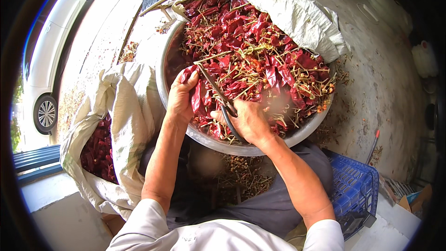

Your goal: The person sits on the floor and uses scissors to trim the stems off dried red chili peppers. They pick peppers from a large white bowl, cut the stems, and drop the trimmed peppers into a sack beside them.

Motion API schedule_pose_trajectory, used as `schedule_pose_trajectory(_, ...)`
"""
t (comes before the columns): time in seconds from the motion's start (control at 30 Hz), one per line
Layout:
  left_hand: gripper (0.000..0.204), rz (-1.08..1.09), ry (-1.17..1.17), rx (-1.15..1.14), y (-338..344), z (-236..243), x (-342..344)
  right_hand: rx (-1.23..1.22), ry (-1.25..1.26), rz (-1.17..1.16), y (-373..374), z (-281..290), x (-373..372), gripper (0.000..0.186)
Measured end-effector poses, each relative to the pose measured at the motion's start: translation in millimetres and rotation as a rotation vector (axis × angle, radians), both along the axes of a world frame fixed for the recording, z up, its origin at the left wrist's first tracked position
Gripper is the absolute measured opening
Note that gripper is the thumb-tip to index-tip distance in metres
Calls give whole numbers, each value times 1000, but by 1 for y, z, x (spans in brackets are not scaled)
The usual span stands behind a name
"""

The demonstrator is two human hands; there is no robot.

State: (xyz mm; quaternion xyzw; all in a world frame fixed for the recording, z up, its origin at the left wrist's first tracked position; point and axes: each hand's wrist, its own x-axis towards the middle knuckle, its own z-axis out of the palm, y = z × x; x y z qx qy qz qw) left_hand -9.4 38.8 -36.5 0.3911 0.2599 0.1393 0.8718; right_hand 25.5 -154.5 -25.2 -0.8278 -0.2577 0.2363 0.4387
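Observation:
A wide metal basin [222, 146] in front of me is heaped with dried red chilies [241, 32] and pale stems, partly covered at the back by a white woven sack [288, 4]. My left hand [181, 94] is closed on a dried red chili [188, 74] at the basin's left side. My right hand [244, 118] grips dark metal scissors [217, 91], whose blades reach up toward the stem end of that chili; whether they touch it I cannot tell. A blurred patch hides some chilies right of my right hand.
An open sack [124, 144] of chilies stands at my left. A blue plastic crate [353, 181] is at my right, near a red-tipped rod [373, 146]. A white car [46, 79] is at far left. Stem debris [248, 176] lies on the floor below the basin.

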Motion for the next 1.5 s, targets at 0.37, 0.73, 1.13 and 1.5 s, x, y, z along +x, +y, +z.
schedule_pose_trajectory(0.37, 18, -72, -335, -106, 8, 2, -12, 720, 745, 105, 17, 9, -34, 46)
schedule_pose_trajectory(0.73, 20, 28, -309, -398, 17, -8, -48, 1462, 578, -333, -56, 58, 66, 63)
schedule_pose_trajectory(1.13, 33, 374, 520, 1049, 157, 129, -242, 1612, 693, -608, -72, 51, 89, 77)
schedule_pose_trajectory(1.5, 34, -362, 610, 1018, 79, -23, -20, 1523, 805, -453, -82, 44, 77, 71)
